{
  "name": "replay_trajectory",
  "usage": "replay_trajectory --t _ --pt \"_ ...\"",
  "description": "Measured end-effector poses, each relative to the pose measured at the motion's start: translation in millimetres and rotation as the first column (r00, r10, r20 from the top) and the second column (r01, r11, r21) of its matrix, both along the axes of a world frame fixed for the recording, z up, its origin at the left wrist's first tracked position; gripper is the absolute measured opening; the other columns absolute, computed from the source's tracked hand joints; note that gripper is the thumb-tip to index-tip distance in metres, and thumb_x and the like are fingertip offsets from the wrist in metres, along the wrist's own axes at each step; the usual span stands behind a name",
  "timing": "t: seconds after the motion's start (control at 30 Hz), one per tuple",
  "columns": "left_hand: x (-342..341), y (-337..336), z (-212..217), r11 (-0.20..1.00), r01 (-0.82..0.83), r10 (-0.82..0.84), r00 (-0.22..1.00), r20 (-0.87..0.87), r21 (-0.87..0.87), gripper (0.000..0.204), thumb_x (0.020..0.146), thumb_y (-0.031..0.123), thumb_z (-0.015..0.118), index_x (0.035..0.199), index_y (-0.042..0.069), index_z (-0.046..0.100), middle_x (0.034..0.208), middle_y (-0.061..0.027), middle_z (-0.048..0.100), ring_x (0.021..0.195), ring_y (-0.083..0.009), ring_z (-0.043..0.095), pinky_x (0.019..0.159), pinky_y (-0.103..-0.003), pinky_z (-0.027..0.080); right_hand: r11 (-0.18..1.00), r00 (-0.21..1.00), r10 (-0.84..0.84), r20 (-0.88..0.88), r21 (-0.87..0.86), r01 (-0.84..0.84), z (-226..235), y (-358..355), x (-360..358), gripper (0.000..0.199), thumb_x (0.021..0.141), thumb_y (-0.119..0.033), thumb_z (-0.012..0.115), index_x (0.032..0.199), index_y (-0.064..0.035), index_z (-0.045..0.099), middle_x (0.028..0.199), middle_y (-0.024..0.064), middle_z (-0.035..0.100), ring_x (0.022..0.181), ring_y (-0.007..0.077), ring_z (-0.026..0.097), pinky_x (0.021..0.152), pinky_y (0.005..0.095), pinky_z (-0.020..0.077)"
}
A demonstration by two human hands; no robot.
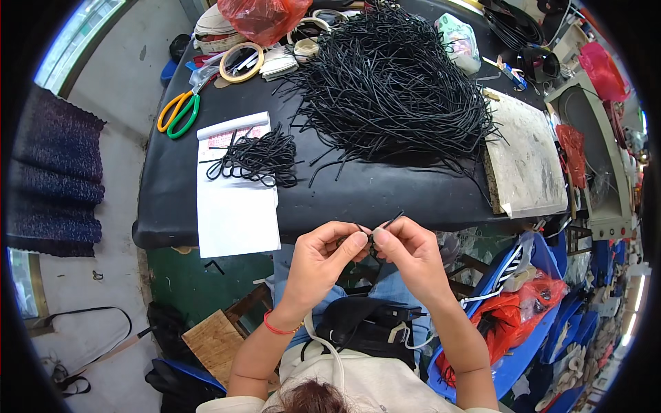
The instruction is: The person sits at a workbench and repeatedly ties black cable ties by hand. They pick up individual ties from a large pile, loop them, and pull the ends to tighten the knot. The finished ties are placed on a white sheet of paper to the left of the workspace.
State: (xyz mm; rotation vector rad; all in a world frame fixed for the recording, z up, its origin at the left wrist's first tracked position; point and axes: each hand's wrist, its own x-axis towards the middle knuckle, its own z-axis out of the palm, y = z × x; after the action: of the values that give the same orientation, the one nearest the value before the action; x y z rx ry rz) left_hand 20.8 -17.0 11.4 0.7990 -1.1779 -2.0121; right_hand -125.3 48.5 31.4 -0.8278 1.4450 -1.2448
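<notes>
My left hand [330, 253] and my right hand [411, 256] meet in front of the table's near edge, over my lap. Each pinches a part of one thin black cord [392, 221], whose short ends stick up between the thumbs; most of it is hidden by the fingers. Beyond them, a large tangled heap of black cords [396, 89] covers the middle of the table. A smaller bunch of looped black cords [256, 158] lies on a white paper pad [237, 224] to the left.
The table [330, 199] has a black cover. Scissors with orange and green handles [180, 113] and a tape roll [242, 62] lie at the left. A worn pale board [529, 155] sits at the right. Below it stands a blue bin [530, 337] with red plastic bags.
</notes>
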Motion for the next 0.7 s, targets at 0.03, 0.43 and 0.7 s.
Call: replay_trajectory --t 0.03,0.43,0.7 --pt "0 0 1 1.000 0.001 0.000 0.998 0.059 -0.017 0.016 0.088 0.012 0.058 0.095 -0.003 0.063 0.081 -0.0050 0.063 0.072 -0.0079 0.059 0.067 -0.022 0.049 0.997 0.984 -0.024 -0.174 -0.080 0.010 0 0 3 0.013 0.088 -0.015 0.058 0.083 -0.0024 0.058 0.073 -0.0008 0.057 0.064 0.0054 0.051 0.058 0.0186 0.0396" --pt "2 -7 9 0.998 0.014 -0.021 0.993 0.116 0.055 0.063 0.097 0.046 0.024 0.099 -0.005 0.060 0.087 -0.0121 0.064 0.078 -0.0147 0.062 0.073 -0.027 0.051 0.999 0.983 -0.031 0.181 0.039 0.025 -6 -2 1 0.035 0.095 -0.033 0.043 0.096 -0.0016 0.058 0.081 0.0034 0.059 0.071 0.0070 0.052 0.064 0.0206 0.0418" --pt "6 -9 9 0.994 0.001 -0.006 0.999 0.042 0.113 0.061 0.096 0.046 0.026 0.101 -0.004 0.060 0.088 -0.0120 0.064 0.079 -0.0150 0.061 0.074 -0.027 0.050 0.998 0.951 -0.045 0.305 0.049 0.031 -4 -2 0 0.037 0.095 -0.034 0.042 0.098 -0.0006 0.059 0.083 0.0041 0.059 0.074 0.0066 0.052 0.065 0.0203 0.0417"
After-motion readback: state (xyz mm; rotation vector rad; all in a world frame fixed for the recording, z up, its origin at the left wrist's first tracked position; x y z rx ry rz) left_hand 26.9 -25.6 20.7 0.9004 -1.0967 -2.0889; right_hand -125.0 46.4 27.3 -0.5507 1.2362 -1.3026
